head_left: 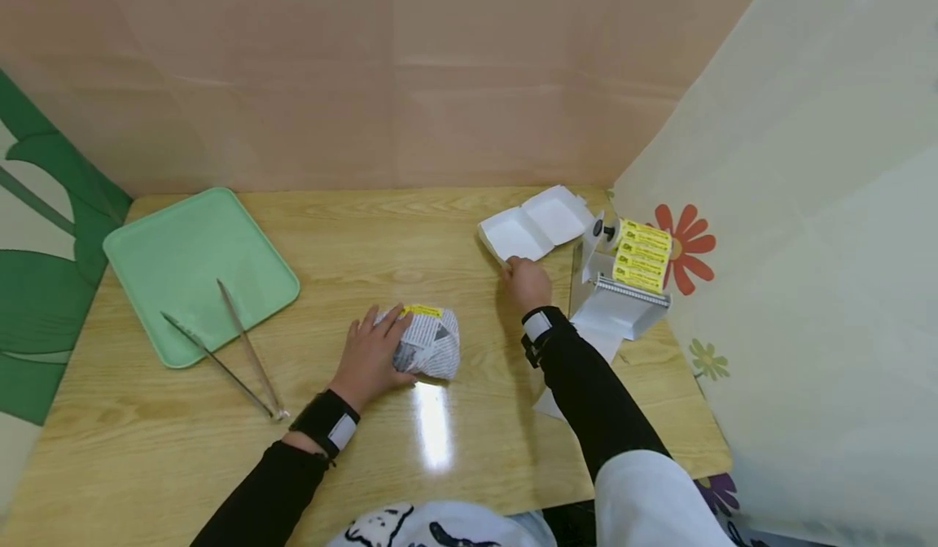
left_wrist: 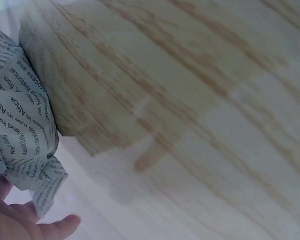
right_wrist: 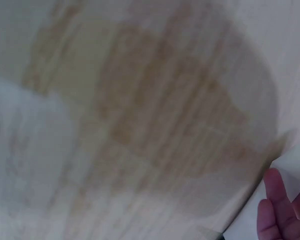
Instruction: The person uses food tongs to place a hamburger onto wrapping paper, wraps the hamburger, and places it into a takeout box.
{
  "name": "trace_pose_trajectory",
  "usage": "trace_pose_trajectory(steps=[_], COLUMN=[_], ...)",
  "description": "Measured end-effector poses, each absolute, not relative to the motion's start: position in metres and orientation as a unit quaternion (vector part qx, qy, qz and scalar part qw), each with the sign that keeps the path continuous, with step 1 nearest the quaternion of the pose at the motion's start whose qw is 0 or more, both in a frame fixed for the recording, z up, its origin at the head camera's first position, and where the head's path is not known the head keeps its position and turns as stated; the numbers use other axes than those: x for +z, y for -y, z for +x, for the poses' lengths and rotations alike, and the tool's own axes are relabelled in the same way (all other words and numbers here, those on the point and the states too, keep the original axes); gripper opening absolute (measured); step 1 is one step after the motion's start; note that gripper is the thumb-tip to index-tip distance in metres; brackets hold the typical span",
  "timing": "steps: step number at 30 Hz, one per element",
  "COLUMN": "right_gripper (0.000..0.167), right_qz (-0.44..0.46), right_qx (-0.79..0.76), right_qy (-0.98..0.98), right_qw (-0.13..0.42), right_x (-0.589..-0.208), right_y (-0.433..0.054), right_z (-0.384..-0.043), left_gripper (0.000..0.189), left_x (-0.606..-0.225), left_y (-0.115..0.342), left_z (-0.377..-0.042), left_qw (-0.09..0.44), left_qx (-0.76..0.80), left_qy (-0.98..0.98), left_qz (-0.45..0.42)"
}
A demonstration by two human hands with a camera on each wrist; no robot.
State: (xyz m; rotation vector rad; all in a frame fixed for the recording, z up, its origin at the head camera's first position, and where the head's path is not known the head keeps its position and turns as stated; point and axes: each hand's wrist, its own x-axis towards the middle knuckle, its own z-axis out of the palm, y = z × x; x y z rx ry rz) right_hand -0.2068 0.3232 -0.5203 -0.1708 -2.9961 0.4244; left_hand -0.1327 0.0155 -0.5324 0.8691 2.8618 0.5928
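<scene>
Our right hand [head_left: 529, 286] pinches the open white box [head_left: 515, 234] by its near edge, and our left hand [head_left: 370, 361] holds the newspaper bundle [head_left: 436, 347] on the table [head_left: 366, 254]. If we tug too hard, the thin box might bend or rip.

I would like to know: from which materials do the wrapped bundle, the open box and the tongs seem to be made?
Wrapped bundle: matte paper outside, shown by printed text and creases; its inside is hidden.
Open box: probably matte white card, given its thin folded panels.
Tongs: likely smooth metal, judging by the slim shape and slight greyish sheen.
</scene>
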Motion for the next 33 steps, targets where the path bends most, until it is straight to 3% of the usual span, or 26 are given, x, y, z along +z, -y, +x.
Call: trace_pose_trajectory(steps=[7, 16, 23, 33], right_gripper=[0.01, 0.008, 0.005, 0.012], right_qz=[0.007, 0.142, 0.276, 0.389], right_qx=[0.143, 0.163, 0.14, 0.107], right_qy=[0.985, 0.975, 0.95, 0.914], right_qw=[0.096, 0.048, 0.052, 0.049], right_x=[-0.536, -0.54, -0.531, -0.522], right_y=[-0.318, -0.29, -0.271, -0.246], right_z=[-0.205, -0.183, -0.158, -0.126], left_gripper=[0.096, 0.09, 0.091, 0.09], left_x=[-0.536, -0.541, -0.527, -0.498], left_y=[-0.005, 0.03, 0.046, 0.035], left_z=[-0.134, -0.13, -0.132, -0.142], left_qw=[0.026, -0.037, -0.104, -0.093], left_qx=[0.214, 0.273, 0.312, 0.333], left_qy=[-0.937, -0.938, -0.929, -0.922], left_qz=[0.274, 0.212, 0.172, 0.177])
